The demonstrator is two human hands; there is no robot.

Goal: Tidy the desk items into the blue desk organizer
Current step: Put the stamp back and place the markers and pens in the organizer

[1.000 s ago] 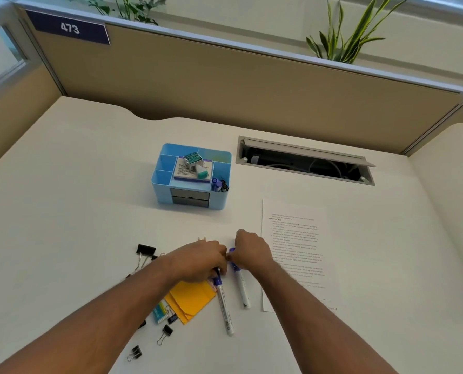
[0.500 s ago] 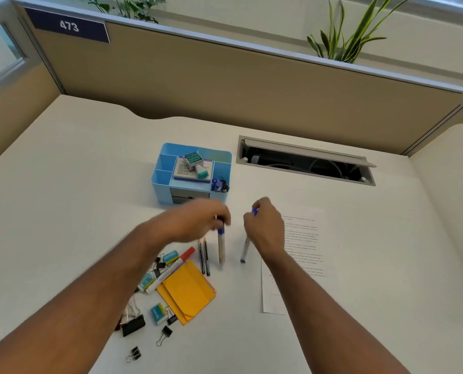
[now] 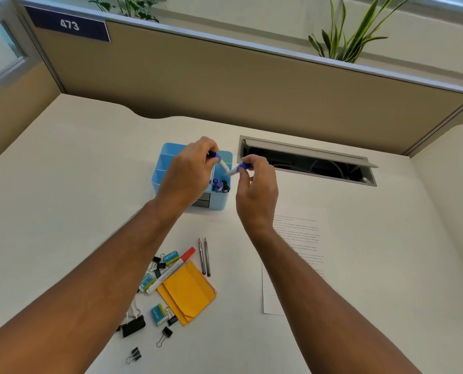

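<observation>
The blue desk organizer (image 3: 165, 172) stands mid-desk, partly hidden behind my hands. My left hand (image 3: 187, 175) is over it, gripping a white marker with a blue cap (image 3: 221, 163). My right hand (image 3: 256, 193) hovers just right of the organizer and pinches a second blue-capped marker (image 3: 238, 168), tip pointing left. Both markers tilt toward the organizer's right compartment, where a few marker caps (image 3: 220, 184) stick up. On the desk nearer me lie two pencils (image 3: 204, 256), a red-capped marker (image 3: 171, 269), yellow envelopes (image 3: 187, 291), small eraser packs (image 3: 158, 314) and several black binder clips (image 3: 133, 325).
A printed paper sheet (image 3: 300, 238) lies right of my right arm. An open cable tray (image 3: 305, 163) is set into the desk behind it. Beige partition walls (image 3: 225, 82) enclose the desk at the back and sides.
Both hands lifted the two blue-capped markers off the desk and carried them away from me, up to the organizer. The clutter pile stays where it was.
</observation>
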